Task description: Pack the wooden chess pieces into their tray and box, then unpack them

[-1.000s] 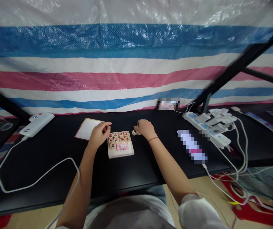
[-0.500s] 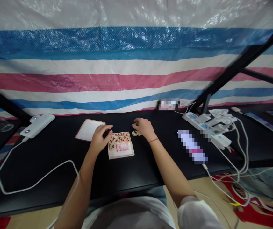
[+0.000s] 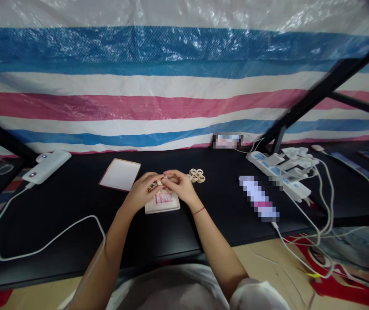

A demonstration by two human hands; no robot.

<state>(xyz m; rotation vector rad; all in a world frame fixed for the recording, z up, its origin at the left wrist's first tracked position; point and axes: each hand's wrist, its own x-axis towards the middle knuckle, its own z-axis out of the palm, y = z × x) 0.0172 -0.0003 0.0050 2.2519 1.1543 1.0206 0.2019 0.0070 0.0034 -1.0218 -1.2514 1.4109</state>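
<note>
My left hand (image 3: 142, 190) and my right hand (image 3: 180, 186) meet above the far part of a small white box (image 3: 161, 207) of xiangqi pieces. Their fingertips are closed around a pale xiangqi piece (image 3: 159, 182), seen edge-on between them. Below the fingers, more pieces with red characters are partly covered. The near part of the box shows a floor with a pink line drawing. To the right of my right hand, several round pieces (image 3: 199, 176) with dark characters lie clustered on the black table (image 3: 216, 215). Left of the box rests its open lid (image 3: 120, 174), white inside.
A white device (image 3: 47, 167) with a cable (image 3: 45, 252) lies at the left. On the right are a blurred-out phone (image 3: 259, 198) and a power strip (image 3: 277, 174) with plugs and cords. Another blurred-out device (image 3: 227, 141) stands by the striped sheet (image 3: 171, 103) at the back.
My right hand has moved left from the loose pieces to the box, uncovering their cluster. My left hand has shifted slightly right, and the fingertips now meet on a piece.
</note>
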